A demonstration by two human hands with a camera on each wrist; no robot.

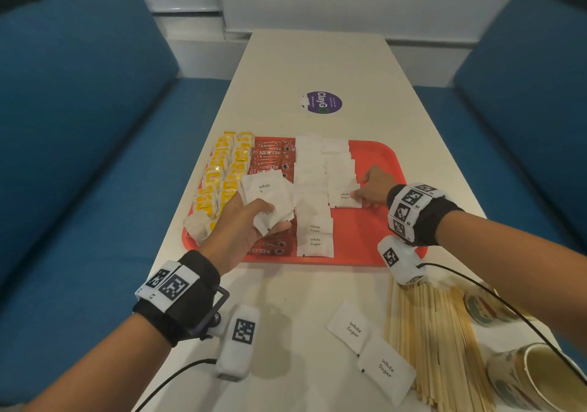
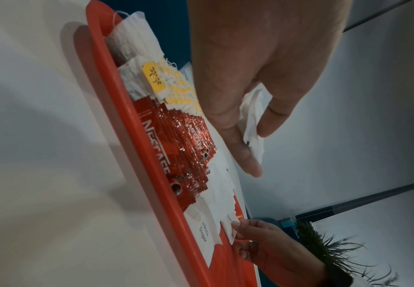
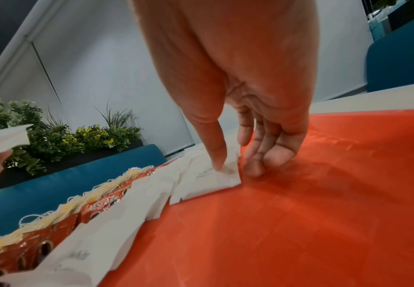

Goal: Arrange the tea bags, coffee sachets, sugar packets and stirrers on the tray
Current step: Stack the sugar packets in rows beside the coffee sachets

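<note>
A red tray [image 1: 365, 237] [image 2: 125, 132] [image 3: 299, 213] lies on the white table. From left to right it carries yellow-tagged tea bags [image 1: 222, 179] [image 2: 137, 50], red coffee sachets [image 1: 270, 157] [image 2: 176, 136] [image 3: 98, 207] and two overlapping rows of white sugar packets [image 1: 314, 170]. My left hand [image 1: 270, 217] [image 2: 255, 147] hovers over the coffee column and grips a bunch of sugar packets [image 1: 266, 189] [image 2: 252, 116]. My right hand [image 1: 362, 194] [image 3: 235, 167] [image 2: 262, 244] pinches the right edge of the nearest packet [image 1: 344, 197] [image 3: 208, 178] in the right row, thumb on top.
Wooden stirrers [image 1: 435, 341] lie in a pile on the table near right, beside two loose sugar packets [image 1: 352, 329] [image 1: 386, 368]. Two patterned cups [image 1: 489, 303] [image 1: 540, 376] stand at the right edge. Blue sofas flank the table; the tray's right part is bare.
</note>
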